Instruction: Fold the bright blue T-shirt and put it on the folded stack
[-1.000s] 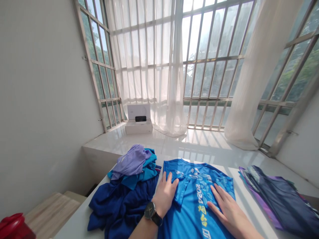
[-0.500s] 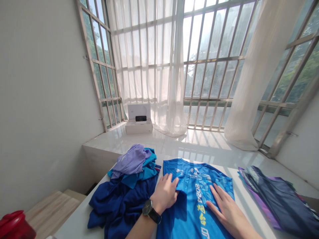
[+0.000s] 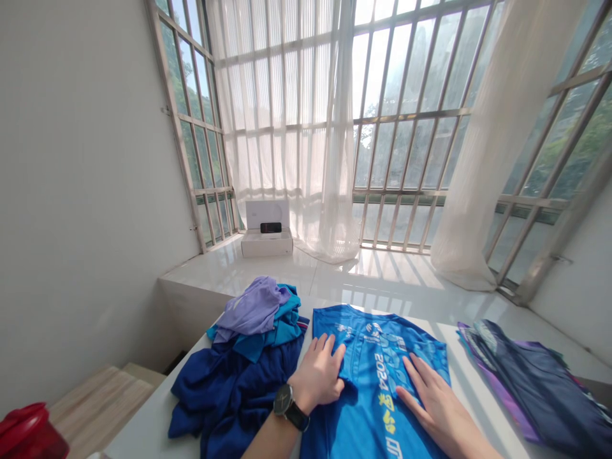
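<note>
A blue jersey point(image 3: 363, 382) with white and yellow printing, including "2024", lies spread on the white table. My left hand point(image 3: 322, 371), a black watch point(image 3: 289, 406) on its wrist, rests on the jersey's left side with its fingers spread. Just below its thumb a bit of the fabric is rumpled. My right hand point(image 3: 429, 390) lies flat on the right side of the print, fingers stretched out. Close to my left forearm is a heap of dark blue clothing point(image 3: 239, 389), topped by a teal garment point(image 3: 287, 319) and a lilac one point(image 3: 255, 306).
Folded dark clothes point(image 3: 540, 382) are stacked at the right of the table point(image 3: 148, 424). A white box point(image 3: 266, 243) with a black device point(image 3: 271, 227) stands on the window ledge point(image 3: 306, 277). Something red point(image 3: 32, 432) shows at the lower left, near a wooden surface point(image 3: 95, 408).
My left hand has shifted slightly on the jersey, and the loose fold below its thumb has become smaller and flatter. My right hand stays in place.
</note>
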`<act>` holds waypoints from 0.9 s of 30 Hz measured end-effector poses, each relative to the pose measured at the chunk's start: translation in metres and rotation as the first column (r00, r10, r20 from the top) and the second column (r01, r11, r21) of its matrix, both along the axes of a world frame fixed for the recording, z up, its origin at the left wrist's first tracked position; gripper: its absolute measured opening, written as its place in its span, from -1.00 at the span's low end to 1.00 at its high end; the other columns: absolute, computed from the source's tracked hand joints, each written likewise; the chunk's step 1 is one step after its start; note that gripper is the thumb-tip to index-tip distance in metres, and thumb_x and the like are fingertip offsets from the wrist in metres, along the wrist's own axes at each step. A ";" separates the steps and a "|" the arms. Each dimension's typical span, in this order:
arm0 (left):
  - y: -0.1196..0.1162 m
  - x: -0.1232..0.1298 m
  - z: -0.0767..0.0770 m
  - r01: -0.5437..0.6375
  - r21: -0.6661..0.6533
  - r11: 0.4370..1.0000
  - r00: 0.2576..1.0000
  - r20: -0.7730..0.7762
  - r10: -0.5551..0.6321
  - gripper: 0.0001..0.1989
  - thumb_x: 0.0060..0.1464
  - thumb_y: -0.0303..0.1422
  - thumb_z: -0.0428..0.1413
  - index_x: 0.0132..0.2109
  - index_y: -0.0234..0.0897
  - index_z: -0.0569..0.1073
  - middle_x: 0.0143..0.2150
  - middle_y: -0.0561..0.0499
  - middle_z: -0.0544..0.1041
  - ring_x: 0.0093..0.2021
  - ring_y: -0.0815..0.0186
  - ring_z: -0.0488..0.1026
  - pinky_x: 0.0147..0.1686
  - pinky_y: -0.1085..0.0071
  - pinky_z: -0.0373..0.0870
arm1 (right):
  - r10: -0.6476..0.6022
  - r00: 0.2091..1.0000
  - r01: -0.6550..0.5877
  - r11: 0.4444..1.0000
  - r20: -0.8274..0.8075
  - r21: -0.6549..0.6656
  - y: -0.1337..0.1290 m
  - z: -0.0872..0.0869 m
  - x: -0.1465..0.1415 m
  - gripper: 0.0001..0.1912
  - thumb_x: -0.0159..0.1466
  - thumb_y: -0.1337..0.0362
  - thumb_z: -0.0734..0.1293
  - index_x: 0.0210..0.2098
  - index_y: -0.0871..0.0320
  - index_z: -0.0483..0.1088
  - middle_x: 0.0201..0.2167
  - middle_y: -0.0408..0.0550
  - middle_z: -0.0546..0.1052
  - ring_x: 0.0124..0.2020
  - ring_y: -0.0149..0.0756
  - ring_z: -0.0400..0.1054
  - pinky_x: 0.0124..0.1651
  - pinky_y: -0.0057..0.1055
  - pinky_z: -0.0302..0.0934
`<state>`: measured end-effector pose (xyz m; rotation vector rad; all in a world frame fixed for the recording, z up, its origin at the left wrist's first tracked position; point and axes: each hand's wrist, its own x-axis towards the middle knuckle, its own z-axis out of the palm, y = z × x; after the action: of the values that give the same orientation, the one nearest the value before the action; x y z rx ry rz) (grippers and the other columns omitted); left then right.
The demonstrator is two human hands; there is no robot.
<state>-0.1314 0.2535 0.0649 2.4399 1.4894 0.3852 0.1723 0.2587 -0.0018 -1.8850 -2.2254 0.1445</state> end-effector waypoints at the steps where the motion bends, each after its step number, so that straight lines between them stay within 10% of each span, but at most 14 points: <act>1: 0.000 0.001 -0.001 0.008 0.001 1.000 1.000 0.012 -0.008 -0.30 0.18 -0.18 0.09 0.44 -0.18 0.21 0.48 -0.14 0.15 0.46 -0.15 0.05 0.43 0.01 0.03 | -0.002 1.000 0.002 1.000 0.008 -0.008 0.000 0.001 -0.001 -0.13 0.34 -0.24 0.06 0.40 0.26 0.18 0.46 0.11 0.12 0.47 0.06 -0.01 0.46 0.02 0.00; 27: 0.003 0.017 -0.029 0.002 -0.064 0.998 0.998 -0.069 -0.007 -0.16 0.21 0.26 -0.12 0.48 -0.04 0.07 0.54 -0.18 -0.10 0.49 -0.34 -0.24 0.38 -0.33 -0.15 | -0.006 0.997 0.012 0.997 0.071 -0.073 -0.010 0.014 -0.001 -0.13 0.37 -0.20 0.12 0.43 0.32 0.10 0.48 0.23 0.04 0.49 0.09 -0.10 0.49 0.04 -0.13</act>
<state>-0.1143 0.2560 0.0360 2.4292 1.4998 0.2499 0.1711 0.2486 0.0125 -1.9672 -2.2871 0.1628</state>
